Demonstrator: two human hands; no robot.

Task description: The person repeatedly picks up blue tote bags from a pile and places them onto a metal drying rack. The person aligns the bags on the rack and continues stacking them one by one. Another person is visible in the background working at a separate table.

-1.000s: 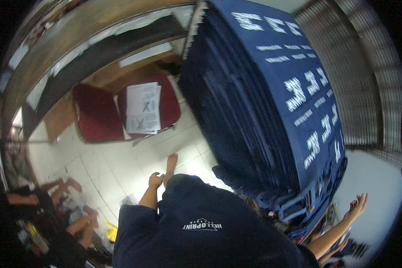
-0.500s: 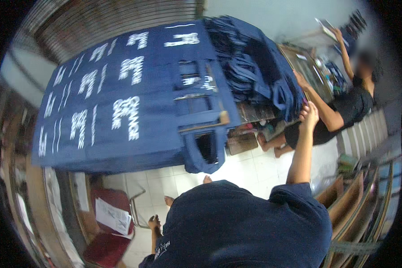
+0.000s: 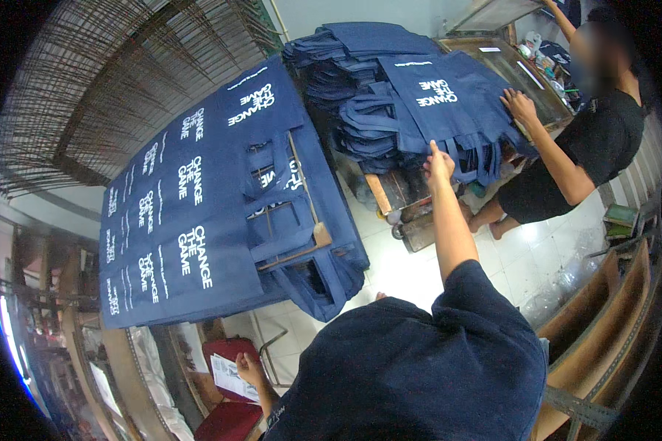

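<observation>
My right hand (image 3: 439,167) reaches out over the far stack, its fingers pinching the near edge of a navy cloth tote bag (image 3: 412,88) with white print. That bag lies spread on top of a thick stack of navy bags (image 3: 324,81), whose handles hang in loops at the near side. At the bag's right part rests a co-worker's hand (image 3: 521,108). Low on the left, my left hand (image 3: 250,369) hangs with loosely curled fingers and nothing visible in it, in front of papers (image 3: 228,375) on a red chair (image 3: 232,415).
Overlapping printed navy bags (image 3: 221,198) cover the left table. A wooden-framed screen (image 3: 526,81) is beside the co-worker (image 3: 603,140). Wire racks (image 3: 147,73) stand at the back left; wooden shelves (image 3: 603,316) are at the right. A wooden box (image 3: 426,231) sits on the floor.
My right hand has drawn a printed bag leftward across the far stack; it now lies flat there. My view has shifted, and the co-worker's one arm still reaches up at the screen.
</observation>
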